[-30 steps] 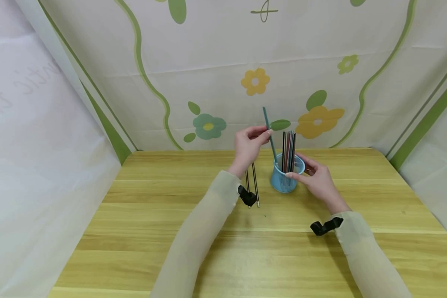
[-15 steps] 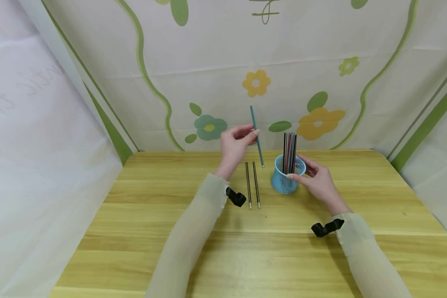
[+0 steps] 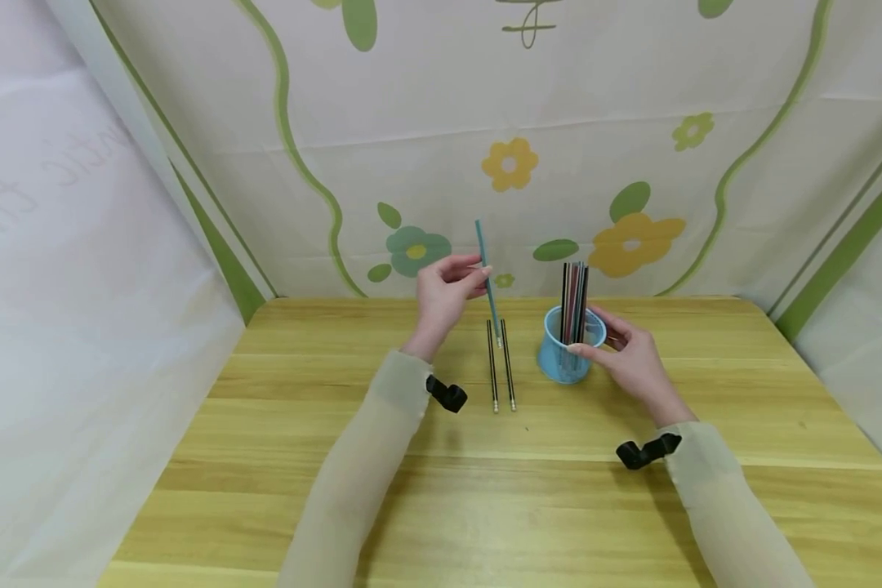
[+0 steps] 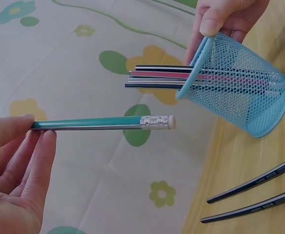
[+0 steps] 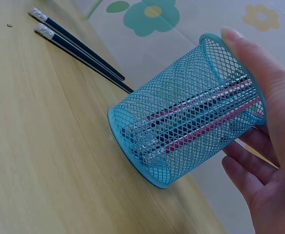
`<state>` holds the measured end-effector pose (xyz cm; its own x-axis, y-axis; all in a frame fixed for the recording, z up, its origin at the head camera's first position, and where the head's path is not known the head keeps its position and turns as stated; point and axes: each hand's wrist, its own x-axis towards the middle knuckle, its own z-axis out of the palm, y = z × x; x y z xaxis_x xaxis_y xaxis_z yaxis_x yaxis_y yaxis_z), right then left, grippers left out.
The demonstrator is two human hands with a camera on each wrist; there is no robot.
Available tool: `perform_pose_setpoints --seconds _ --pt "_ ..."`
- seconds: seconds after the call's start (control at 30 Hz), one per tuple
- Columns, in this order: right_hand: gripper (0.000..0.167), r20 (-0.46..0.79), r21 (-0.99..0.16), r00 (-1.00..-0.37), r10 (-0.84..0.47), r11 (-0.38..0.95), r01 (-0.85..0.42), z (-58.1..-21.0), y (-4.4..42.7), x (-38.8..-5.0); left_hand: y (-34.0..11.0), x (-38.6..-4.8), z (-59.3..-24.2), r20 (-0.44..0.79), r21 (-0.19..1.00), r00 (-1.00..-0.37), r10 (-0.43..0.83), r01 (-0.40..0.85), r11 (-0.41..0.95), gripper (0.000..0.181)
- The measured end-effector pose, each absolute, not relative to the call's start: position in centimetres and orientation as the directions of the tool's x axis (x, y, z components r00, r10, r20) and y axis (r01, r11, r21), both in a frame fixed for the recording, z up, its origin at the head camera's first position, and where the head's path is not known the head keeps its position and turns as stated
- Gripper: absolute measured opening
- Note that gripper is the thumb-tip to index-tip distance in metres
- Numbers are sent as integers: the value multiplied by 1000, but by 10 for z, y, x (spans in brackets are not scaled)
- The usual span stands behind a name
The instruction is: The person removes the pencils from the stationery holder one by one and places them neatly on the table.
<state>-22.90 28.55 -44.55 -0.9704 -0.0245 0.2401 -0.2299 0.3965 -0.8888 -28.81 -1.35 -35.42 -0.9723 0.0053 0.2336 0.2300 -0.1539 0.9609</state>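
A teal pencil (image 3: 488,286) is pinched between thumb and fingers of the left hand (image 3: 444,298), its eraser end pointing down, above the table and left of the cup. In the left wrist view the pencil (image 4: 93,123) shows a silver ferrule and a pale eraser. The right hand (image 3: 632,359) holds the rim of a blue mesh cup (image 3: 564,363), which stands on the table with several pencils (image 3: 575,302) upright inside. Two black pencils (image 3: 492,367) (image 3: 509,367) lie side by side between the left hand and the cup, eraser ends toward the front.
The wooden table (image 3: 485,506) ends at a white cloth backdrop (image 3: 412,98) printed with flowers, just behind the cup. White cloth also hangs at the left and right sides. A tiny dark speck (image 3: 527,429) lies in front of the black pencils.
The left hand has carried the teal pencil out of the cup and leftward, to above the black pencils. The right hand keeps its hold on the cup.
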Motion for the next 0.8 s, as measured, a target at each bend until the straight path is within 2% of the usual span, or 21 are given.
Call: perform_pose_setpoints --seconds 0.53,0.8 --pt "77 232 -891 -972 -23 397 -222 -444 284 -227 -31 -279 -386 160 984 -983 94 151 -97 25" --pt "77 237 -892 -971 -29 389 -229 -441 282 -226 -37 -274 -403 94 993 -991 91 87 -80 23"
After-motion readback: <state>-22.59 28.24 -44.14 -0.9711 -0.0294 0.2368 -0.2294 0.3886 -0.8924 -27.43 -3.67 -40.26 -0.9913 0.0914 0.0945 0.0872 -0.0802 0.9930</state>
